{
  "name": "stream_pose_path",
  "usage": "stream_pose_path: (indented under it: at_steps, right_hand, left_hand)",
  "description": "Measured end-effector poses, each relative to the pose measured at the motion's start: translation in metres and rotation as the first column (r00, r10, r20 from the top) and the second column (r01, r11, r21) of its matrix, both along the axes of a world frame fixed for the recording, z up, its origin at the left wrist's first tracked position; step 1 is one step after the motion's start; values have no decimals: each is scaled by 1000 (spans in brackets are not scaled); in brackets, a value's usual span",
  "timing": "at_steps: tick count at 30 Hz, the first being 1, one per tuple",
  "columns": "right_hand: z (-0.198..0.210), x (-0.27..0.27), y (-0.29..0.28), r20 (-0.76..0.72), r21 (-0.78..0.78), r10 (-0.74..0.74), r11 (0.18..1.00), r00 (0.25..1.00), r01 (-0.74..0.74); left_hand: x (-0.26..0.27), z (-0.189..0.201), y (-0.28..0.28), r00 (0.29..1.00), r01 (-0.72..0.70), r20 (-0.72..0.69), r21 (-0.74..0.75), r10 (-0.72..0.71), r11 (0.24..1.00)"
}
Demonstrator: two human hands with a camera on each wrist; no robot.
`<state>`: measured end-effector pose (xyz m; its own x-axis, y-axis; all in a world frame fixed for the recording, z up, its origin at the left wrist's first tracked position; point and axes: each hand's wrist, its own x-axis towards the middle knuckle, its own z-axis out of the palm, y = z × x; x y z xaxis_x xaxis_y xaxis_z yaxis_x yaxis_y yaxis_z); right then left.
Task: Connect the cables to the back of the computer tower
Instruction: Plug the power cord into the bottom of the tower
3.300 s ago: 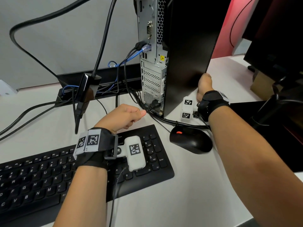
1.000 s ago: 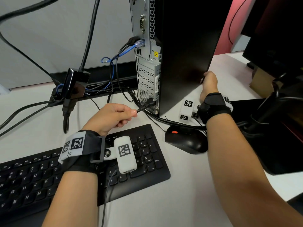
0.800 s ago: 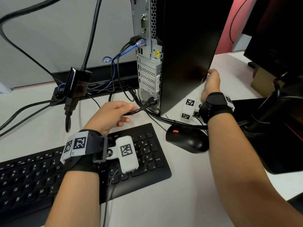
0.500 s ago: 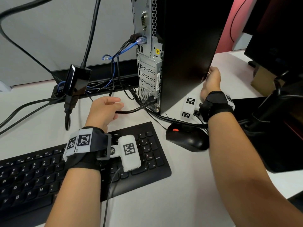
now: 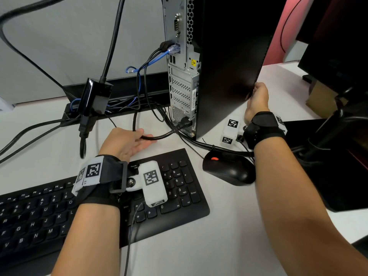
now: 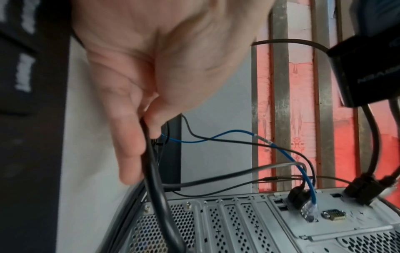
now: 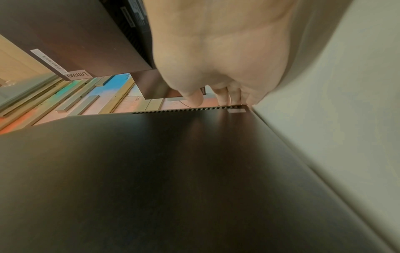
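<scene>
The black computer tower [image 5: 229,66] stands upright with its metal rear panel [image 5: 183,86] turned left. A black power cable [image 5: 159,137] is plugged in low on that panel at its plug [image 5: 184,122], and a blue network cable [image 5: 159,56] is plugged in higher up. My left hand [image 5: 127,141] lies low on the desk left of the tower. It pinches the power cable [image 6: 155,179] lightly between thumb and nearly straight fingers. My right hand [image 5: 256,98] grips the tower's front edge, and in the right wrist view its fingers [image 7: 223,97] curl over that edge of the tower [image 7: 173,171].
A black keyboard [image 5: 179,196] lies under my left wrist and a black mouse [image 5: 229,172] sits right of it. A black adapter box [image 5: 95,98] hangs on thick cables at the left. Several cables fill a tray [image 5: 123,86] behind. A monitor stand [image 5: 328,126] crowds the right.
My left hand has slid left along the power cable, away from the plug, and its fingers have straightened. The cable now bows into a loop. The right hand stays on the tower's front edge.
</scene>
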<state>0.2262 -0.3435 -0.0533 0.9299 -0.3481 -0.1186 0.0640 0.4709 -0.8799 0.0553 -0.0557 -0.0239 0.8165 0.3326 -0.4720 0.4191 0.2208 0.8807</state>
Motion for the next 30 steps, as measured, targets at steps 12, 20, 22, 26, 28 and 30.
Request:
stream_pose_path:
  at_steps: [12, 20, 22, 26, 28, 30]
  right_hand:
    - [0, 0, 4, -62, -27, -23, 999, 998, 21]
    - [0, 1, -2, -97, -25, -33, 999, 995, 31]
    - [-1, 2, -2, -101, -40, -40, 999, 994, 36]
    - [0, 3, -1, -89, -30, -46, 999, 995, 44]
    - [-1, 4, -1, -90, -34, -41, 999, 995, 38]
    - [-1, 5, -1, -98, -45, -32, 999, 995, 28]
  left_hand:
    - [0, 4, -8, 998, 54, 13, 41, -55, 998]
    - [-1, 7, -12, 983, -98, 181, 603, -16, 791]
    - [-2, 7, -13, 963, 6, 217, 579, -161, 816]
    - [-5, 6, -18, 857, 370, 88, 579, -507, 727]
    - [-7, 7, -18, 808, 477, 37, 544, -588, 690]
    - [-7, 5, -16, 780, 522, 13, 536, -625, 663]
